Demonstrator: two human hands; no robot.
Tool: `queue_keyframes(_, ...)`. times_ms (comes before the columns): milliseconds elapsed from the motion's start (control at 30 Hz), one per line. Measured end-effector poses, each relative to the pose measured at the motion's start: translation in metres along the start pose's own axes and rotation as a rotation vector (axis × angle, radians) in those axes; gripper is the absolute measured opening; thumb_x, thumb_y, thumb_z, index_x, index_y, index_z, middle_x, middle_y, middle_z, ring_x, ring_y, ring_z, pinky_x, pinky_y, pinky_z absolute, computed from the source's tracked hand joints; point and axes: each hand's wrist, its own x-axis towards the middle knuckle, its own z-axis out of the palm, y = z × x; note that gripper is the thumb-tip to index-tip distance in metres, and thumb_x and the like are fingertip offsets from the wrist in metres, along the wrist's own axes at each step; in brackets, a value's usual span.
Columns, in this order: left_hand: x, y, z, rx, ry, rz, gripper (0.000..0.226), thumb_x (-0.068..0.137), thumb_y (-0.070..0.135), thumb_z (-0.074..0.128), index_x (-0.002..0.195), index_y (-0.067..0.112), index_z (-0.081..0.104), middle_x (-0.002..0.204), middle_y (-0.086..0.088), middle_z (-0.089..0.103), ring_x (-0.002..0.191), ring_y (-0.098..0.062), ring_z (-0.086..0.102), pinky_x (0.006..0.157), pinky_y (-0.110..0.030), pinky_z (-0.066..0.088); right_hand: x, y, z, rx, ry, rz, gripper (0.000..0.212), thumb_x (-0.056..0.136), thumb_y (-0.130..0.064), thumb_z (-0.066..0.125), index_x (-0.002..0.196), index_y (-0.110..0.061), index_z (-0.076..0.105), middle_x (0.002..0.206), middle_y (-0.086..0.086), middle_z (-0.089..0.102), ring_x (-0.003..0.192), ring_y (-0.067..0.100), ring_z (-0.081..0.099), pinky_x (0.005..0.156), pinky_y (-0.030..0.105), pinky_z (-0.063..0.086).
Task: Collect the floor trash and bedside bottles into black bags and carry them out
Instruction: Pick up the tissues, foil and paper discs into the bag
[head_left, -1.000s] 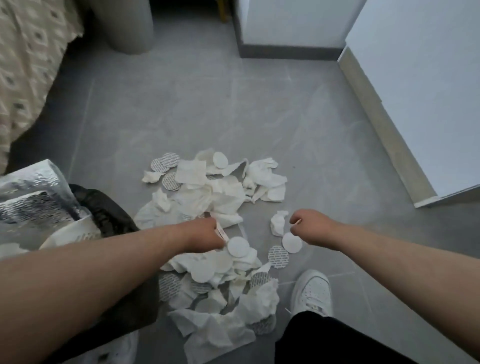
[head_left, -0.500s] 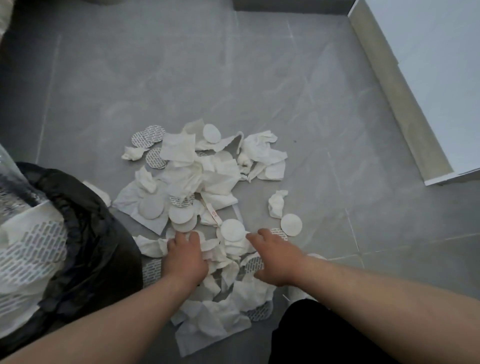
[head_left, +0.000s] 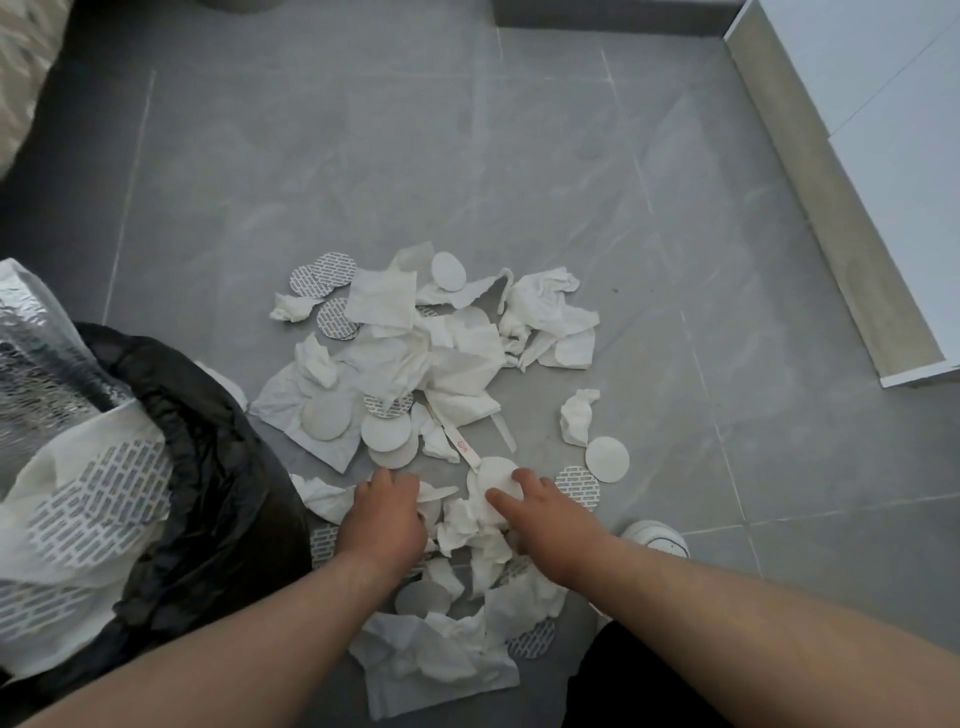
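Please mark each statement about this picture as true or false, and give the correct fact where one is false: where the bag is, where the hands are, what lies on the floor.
1. The black bag stands to the left of the paper pile. True.
2. Both hands are inside the bag. False: the left hand and the right hand are down on the pile.
3. The bag is empty. False: white and silver packaging already fills its mouth.
4. One round pad lies apart, to the right of the pile. True.
5. A white shoe shows near the right forearm. True.
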Motion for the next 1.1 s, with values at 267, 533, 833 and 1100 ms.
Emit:
queue_keyframes(267, 0.005, 0.022, -0.037, -0.213, 0.039, 0.042, 0.011, 0.077, 0.005, 0.042, 0.072, 0.014, 0.043, 0.081, -0.003, 0.039, 0.083, -0.029, 0.046, 0.064, -0.031, 0.034, 0.001, 0.021, -0.052, 0.293, 0.225, 0.060, 0.035, 0.086, -0.027, 0.062, 0.119, -0.016, 0.060, 0.113, 0.008, 0.063, 0.107, 0.026, 0.057, 0.086, 0.031, 0.042)
queue_keyframes(533, -0.011, 0.058, -0.146, -0.441, 0.044, 0.081, 0.010, 0.079, 0.003, 0.047, 0.080, 0.006, 0.057, 0.082, -0.013, 0.062, 0.076, -0.031, 0.061, 0.060, -0.030, 0.048, -0.046, 0.006, -0.149, 0.328, 0.309, -0.007, 0.028, 0.079, -0.024, 0.070, 0.107, -0.020, 0.068, 0.103, -0.002, 0.068, 0.094, 0.012, 0.058, 0.070, 0.021, 0.034)
queue_keyframes(833, -0.104, -0.020, -0.269, -0.936, 0.151, -0.007, 0.008, 0.084, 0.005, 0.062, 0.092, 0.007, 0.065, 0.084, -0.012, 0.065, 0.070, -0.028, 0.064, 0.065, -0.040, 0.059, -0.073, -0.077, -0.216, 0.513, 0.489, -0.125, 0.027, 0.079, -0.020, 0.071, 0.105, -0.027, 0.069, 0.086, -0.026, 0.060, 0.079, -0.011, 0.055, 0.065, -0.001, 0.037)
queue_keyframes(1100, -0.156, -0.172, -0.225, -0.727, 0.397, -0.128, 0.008, 0.078, 0.016, 0.058, 0.074, 0.016, 0.064, 0.065, 0.000, 0.067, 0.066, -0.016, 0.062, 0.062, -0.030, 0.047, -0.073, -0.167, -0.236, 0.670, 0.438, -0.252, 0.027, 0.074, -0.017, 0.079, 0.070, -0.040, 0.065, 0.078, -0.015, 0.071, 0.072, -0.009, 0.063, 0.061, 0.006, 0.046)
